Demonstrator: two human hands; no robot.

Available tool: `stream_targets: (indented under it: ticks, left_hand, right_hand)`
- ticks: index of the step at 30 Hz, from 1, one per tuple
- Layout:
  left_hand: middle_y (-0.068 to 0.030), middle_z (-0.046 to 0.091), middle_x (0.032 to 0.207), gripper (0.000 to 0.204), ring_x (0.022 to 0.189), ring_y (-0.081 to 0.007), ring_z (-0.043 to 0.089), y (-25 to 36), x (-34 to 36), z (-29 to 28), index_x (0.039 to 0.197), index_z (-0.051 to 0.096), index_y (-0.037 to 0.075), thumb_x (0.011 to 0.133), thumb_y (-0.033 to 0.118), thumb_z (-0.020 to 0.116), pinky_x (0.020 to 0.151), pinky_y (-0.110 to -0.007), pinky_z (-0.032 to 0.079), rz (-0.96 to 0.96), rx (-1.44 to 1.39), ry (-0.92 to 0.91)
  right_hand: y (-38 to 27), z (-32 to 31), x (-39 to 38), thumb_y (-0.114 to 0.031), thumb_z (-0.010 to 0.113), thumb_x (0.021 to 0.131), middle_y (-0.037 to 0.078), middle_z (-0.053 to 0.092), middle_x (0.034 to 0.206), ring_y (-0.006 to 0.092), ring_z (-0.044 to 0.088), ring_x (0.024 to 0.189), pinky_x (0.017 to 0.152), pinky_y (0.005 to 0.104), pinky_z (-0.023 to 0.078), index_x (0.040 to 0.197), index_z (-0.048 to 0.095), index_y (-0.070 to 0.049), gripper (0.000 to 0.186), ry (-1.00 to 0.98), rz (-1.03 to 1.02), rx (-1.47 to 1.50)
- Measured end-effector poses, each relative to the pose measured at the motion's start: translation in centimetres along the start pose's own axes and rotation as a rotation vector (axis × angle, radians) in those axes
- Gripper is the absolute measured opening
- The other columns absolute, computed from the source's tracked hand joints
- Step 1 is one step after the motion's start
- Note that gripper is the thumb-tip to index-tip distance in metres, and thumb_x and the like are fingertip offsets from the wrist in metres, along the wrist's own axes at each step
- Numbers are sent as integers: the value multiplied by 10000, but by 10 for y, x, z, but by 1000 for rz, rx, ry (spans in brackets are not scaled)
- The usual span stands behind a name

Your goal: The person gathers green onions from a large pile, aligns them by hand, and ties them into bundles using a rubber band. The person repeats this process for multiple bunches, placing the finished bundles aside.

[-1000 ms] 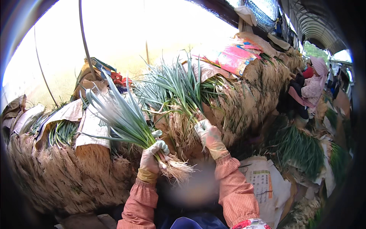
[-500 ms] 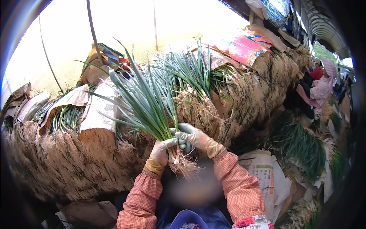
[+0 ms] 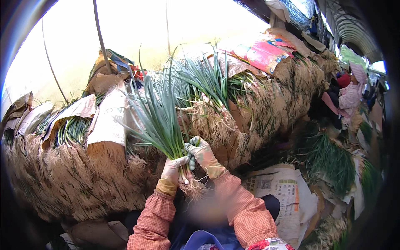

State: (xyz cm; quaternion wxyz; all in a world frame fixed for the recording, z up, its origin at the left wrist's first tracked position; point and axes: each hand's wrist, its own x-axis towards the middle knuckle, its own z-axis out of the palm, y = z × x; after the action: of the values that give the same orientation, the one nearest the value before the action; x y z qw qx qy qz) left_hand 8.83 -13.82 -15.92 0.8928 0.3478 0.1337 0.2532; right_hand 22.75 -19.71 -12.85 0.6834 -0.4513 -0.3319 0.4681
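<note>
A bunch of green onions [image 3: 160,112] stands tilted in front of me, its long leaves fanning up and to the left. My left hand [image 3: 172,170], in a pale, stained glove, is closed round the stems just above the white bulbs. Stringy roots [image 3: 193,189] dangle below that grip. On the bunch's right side, my right hand [image 3: 202,153], gloved too, has its fingers curled against the stems; its fingertips are partly hidden.
A long heap of green onions with roots outward [image 3: 83,175] runs behind my hands. Sacking [image 3: 110,116] and a pink sack [image 3: 266,56] cover parts of it. At right lie a printed paper sack [image 3: 287,200] and more onions [image 3: 329,160]; a person [image 3: 352,93] is beyond.
The bunch has swung more upright. My right hand has shifted slightly left and its forearm has come inward, while the left hand keeps its grip on the stems.
</note>
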Motion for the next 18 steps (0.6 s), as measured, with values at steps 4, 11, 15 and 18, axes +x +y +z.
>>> stream_targets:
  ticks: [4,11,15,18]
  left_hand:
    - [-118,657,799,261,640,-212,654,-7,13,16,1102,568,-3,864,88,622,513,-321,566,125,-201,5]
    - [-45,594,753,175,619,-167,568,31,25,54,905,592,36,924,210,596,650,-341,524,412,-170,58]
    - [-28,581,769,148,688,-159,541,35,21,47,910,593,58,938,203,606,679,-332,479,402,-165,7]
    - [-13,519,719,124,653,-163,489,20,32,42,921,582,60,919,176,628,635,-332,441,319,-203,-28]
  right_hand:
    - [-8,10,-22,-41,576,960,80,618,716,118,553,510,428,247,480,939,622,16,76,114,-138,505]
    - [-98,-65,-12,-227,669,921,68,687,839,83,588,600,541,211,496,1099,632,23,309,214,-838,568]
    - [-88,-149,66,-236,646,936,110,716,977,108,611,489,382,254,482,1147,619,-7,313,591,-388,-394]
    - [-50,-171,113,-462,710,821,190,685,959,319,658,946,827,441,492,1156,589,-56,540,537,12,-1238]
